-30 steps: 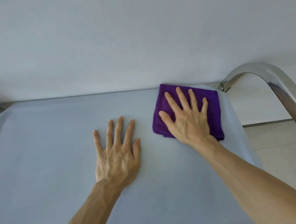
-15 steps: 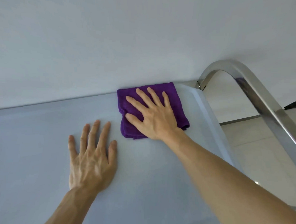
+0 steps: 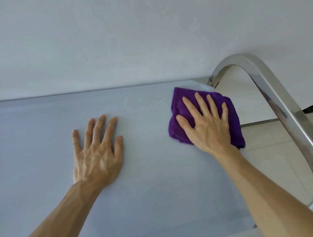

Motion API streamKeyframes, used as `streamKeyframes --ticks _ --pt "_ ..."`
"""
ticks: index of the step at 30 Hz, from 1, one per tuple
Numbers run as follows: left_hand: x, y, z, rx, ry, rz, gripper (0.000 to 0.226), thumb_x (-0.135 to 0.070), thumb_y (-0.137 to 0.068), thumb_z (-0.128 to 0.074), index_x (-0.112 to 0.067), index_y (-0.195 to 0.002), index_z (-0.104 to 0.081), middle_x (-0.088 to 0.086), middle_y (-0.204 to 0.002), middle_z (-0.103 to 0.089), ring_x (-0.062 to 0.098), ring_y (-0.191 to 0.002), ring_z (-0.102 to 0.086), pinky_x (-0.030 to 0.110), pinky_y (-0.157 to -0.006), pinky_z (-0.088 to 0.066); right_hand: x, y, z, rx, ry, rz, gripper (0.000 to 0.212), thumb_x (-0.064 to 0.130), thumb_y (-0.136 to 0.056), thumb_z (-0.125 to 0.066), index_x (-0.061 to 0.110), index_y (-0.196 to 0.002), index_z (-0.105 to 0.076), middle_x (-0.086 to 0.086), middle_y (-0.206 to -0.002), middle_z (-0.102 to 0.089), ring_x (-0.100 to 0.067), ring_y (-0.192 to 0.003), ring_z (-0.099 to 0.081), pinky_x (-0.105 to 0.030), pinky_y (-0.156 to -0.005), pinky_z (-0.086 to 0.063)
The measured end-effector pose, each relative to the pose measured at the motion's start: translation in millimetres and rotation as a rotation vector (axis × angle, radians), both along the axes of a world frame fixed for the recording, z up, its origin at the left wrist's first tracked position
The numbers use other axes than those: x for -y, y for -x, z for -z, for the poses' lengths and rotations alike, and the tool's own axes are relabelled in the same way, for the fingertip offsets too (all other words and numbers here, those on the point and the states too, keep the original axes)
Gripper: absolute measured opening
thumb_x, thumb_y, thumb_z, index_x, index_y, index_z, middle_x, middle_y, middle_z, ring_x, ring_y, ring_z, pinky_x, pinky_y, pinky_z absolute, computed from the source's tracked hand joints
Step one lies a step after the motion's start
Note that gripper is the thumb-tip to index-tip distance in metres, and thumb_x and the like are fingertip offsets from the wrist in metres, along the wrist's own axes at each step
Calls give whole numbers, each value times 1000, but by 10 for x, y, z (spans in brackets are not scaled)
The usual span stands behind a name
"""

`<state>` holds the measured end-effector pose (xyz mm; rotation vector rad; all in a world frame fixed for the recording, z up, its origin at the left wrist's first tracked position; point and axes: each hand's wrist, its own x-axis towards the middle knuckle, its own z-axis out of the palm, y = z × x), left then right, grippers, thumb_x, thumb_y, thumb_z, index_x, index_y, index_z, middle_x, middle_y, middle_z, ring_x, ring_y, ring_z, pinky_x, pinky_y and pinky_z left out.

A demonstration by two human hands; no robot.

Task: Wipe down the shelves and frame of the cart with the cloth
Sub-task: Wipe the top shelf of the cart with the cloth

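Note:
A folded purple cloth (image 3: 181, 103) lies on the pale grey top shelf of the cart (image 3: 154, 180), near its far right corner. My right hand (image 3: 207, 127) presses flat on the cloth with fingers spread and straight. My left hand (image 3: 97, 152) rests flat on the bare shelf to the left of the cloth, fingers straight. The cart's shiny metal handle (image 3: 268, 89) arches up at the right end of the shelf, just beyond the cloth.
A plain white wall (image 3: 131, 39) stands right behind the shelf's far edge. Tiled floor (image 3: 270, 158) shows under the handle at the right. The shelf's right edge runs close beside the cloth.
The cloth under my right hand slid left along the back edge, then back toward the right corner beside the handle. My left hand stays flat on the shelf.

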<state>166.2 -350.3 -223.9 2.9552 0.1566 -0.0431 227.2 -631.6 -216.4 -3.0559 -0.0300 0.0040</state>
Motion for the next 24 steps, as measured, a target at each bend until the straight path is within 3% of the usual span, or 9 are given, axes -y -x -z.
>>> streamKeyframes --ticks 7,11,18,24 --pt "-9 10 16 3 -19 2 64 -56 -95 -3 -37 -156 -11 -7 -165 -8 15 -152 1 50 -121 7 111 1063 -7 -41 77 4 67 73 -94 -17 42 -153 -25 0 -161 -29 -31 -150 -23 -63 -117 -15" --pt "13 -1 2 5 -20 5 64 -55 -96 -5 -35 -156 -13 -6 -165 -10 16 -152 -1 51 -121 7 85 848 -56 -55 73 6 68 75 -93 -15 44 -153 -24 0 -161 -29 -31 -149 -23 -64 -116 -16" --pt "-12 -3 18 8 -30 4 62 -55 -96 -6 -36 -155 -14 -6 -164 -11 16 -152 -1 52 -121 4 -38 -86 -15 -55 11 15 69 77 -90 -13 49 -153 -11 6 -166 -13 -26 -153 -8 -63 -118 -4" --pt "-12 12 23 17 -19 0 61 -55 -96 -7 -36 -154 -15 -5 -164 -13 16 -151 -2 53 -121 2 -52 706 -6 -2 -2 -71 67 74 -93 -16 46 -153 -19 3 -164 -22 -29 -151 -16 -62 -119 -9"
